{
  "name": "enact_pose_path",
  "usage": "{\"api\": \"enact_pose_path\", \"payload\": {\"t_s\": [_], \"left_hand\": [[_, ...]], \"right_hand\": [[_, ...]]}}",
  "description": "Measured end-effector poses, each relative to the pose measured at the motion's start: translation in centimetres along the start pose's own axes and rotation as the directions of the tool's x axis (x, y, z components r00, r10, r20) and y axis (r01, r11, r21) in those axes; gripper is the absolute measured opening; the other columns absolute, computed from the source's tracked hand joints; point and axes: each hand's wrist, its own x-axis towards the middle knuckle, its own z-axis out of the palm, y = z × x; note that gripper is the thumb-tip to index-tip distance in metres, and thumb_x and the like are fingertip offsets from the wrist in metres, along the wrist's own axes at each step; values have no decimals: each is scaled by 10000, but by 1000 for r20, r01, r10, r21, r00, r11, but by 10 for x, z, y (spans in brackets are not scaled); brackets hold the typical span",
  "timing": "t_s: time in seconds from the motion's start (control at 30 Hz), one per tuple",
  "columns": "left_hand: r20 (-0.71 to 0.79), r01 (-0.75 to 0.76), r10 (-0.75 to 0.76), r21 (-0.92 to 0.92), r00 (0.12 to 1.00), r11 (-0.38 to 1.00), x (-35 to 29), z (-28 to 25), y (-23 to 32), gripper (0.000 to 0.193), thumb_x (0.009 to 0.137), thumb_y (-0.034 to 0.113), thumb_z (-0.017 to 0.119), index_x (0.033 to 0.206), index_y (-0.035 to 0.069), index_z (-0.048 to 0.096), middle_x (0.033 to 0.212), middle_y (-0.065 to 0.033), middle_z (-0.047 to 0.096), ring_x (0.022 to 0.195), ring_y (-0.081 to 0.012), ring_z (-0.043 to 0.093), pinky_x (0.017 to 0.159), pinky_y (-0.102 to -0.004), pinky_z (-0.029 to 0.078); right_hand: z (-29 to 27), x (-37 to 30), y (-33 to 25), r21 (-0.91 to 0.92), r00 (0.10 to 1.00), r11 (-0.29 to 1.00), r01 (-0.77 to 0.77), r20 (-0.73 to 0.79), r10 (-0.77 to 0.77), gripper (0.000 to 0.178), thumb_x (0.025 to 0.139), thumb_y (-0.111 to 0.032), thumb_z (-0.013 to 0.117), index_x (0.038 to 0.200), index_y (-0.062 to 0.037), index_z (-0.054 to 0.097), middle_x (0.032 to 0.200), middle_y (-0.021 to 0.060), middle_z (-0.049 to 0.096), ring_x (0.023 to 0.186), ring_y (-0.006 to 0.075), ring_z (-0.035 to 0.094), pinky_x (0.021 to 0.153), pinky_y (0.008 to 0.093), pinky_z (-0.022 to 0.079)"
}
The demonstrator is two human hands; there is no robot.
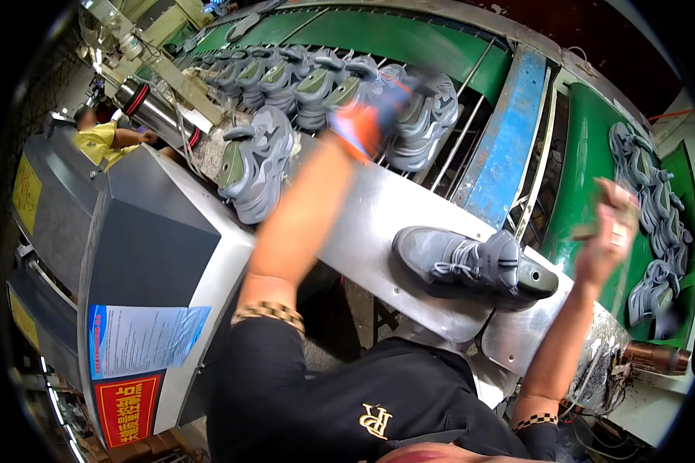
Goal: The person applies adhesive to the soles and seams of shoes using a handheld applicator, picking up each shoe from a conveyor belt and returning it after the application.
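Observation:
My left hand, in an orange and blue glove, is smeared by motion beside the grey sneakers on the rack. Its fingers are too blurred to show whether they hold anything. Closest to it is a grey sneaker at the end of the row. My right hand is raised over the green belt, with pale wraps on some fingers. Those fingers are bent but apart, and nothing shows between them. Between my arms, a grey laced sneaker lies on the metal plate, a dark shoe last sticking out of its heel.
Several sneakers stand along the rack, and another pair sits by the grey machine. More shoes ride the right green belt, past a blue metal beam. A person in yellow is at far left.

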Motion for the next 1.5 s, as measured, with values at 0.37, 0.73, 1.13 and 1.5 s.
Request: {"api": "enact_pose_path", "payload": {"t_s": [0.37,0.73,1.13,1.5], "left_hand": [[408,321,-199,-256,891,912,-150,16,32,575,920,302,547,1388,13,380,1236,-120,561,1119,-207,545,924,-307,452],[455,494,-563,-865,690,-94,-198,91,87,369,835,208,703,1095,-26,584,1063,-91,592,884,-179,573,806,-309,473],[-198,-247,161,-885,967,394,-82,39,146,792,796,428,653,1365,-31,348,1267,-178,522,1137,-304,540,979,-436,429],[-205,-342,337,-838,919,424,-44,53,134,731,906,439,524,1375,-76,304,1278,-211,515,1159,-310,535,1001,-437,421]], "right_hand": [[-114,-105,-32,-131,927,939,-318,-251,279,517,832,17,428,1337,89,344,1057,192,592,920,255,607,887,378,486],[-243,-229,-46,60,603,806,-589,-632,487,443,872,-5,475,1308,36,412,958,148,627,703,165,597,718,312,498],[-165,-260,-97,164,759,762,-626,-94,644,445,860,-36,489,1282,90,426,835,145,612,662,159,588,638,263,493],[-112,-153,-84,80,902,929,-362,282,327,435,809,-31,522,1234,58,504,805,118,631,651,132,597,600,263,493]]}}
